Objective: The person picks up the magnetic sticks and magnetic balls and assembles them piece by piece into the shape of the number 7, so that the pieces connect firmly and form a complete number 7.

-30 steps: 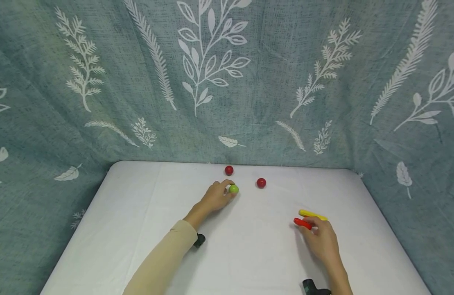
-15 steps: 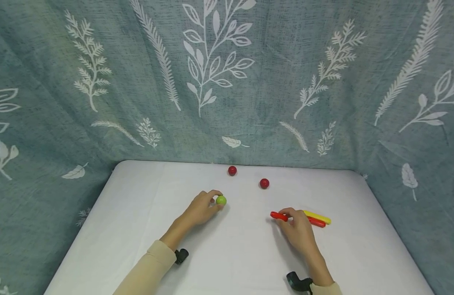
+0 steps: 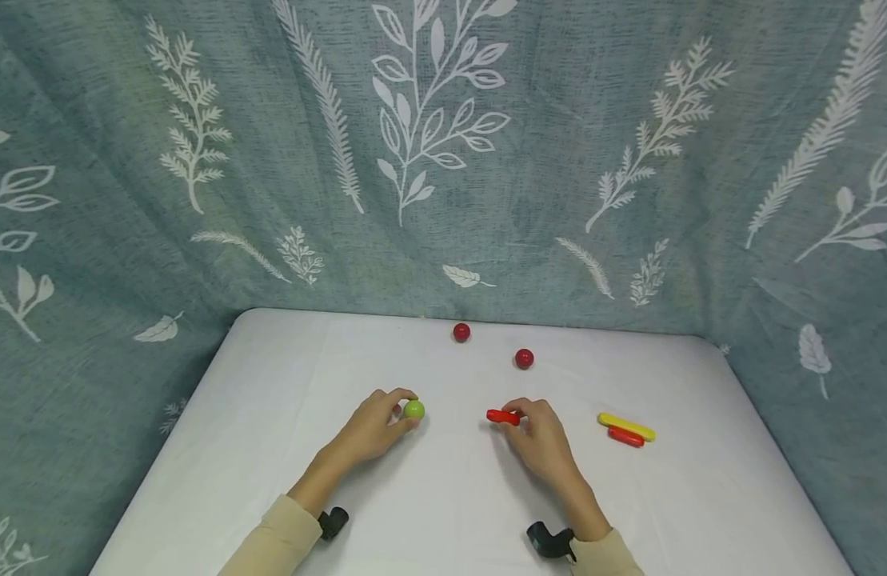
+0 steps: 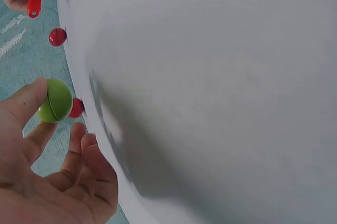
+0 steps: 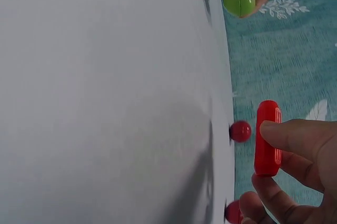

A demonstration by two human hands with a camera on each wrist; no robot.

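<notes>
Between thumb and fingertips, my left hand (image 3: 374,426) pinches a green ball (image 3: 414,410) just above the white table. A seam runs round the ball (image 4: 57,101) in the left wrist view. My right hand (image 3: 545,442) holds a small red oblong plastic piece (image 3: 502,417) by its sides. In the right wrist view this red piece (image 5: 267,140) has rounded ends and a ridged side; its exact kind cannot be told. The two hands face each other, apart, near the middle of the table.
Two dark red balls, one (image 3: 461,332) near the far edge and another (image 3: 525,358) closer, lie beyond the hands. A yellow stick (image 3: 626,426) and a shorter red one (image 3: 625,437) lie side by side at right. Patterned cloth (image 3: 529,160) hangs behind the table (image 3: 443,512).
My left hand has come left and nearer with the green ball. Carrying the red piece, my right hand has moved left, away from the yellow and red sticks, which now show fully.
</notes>
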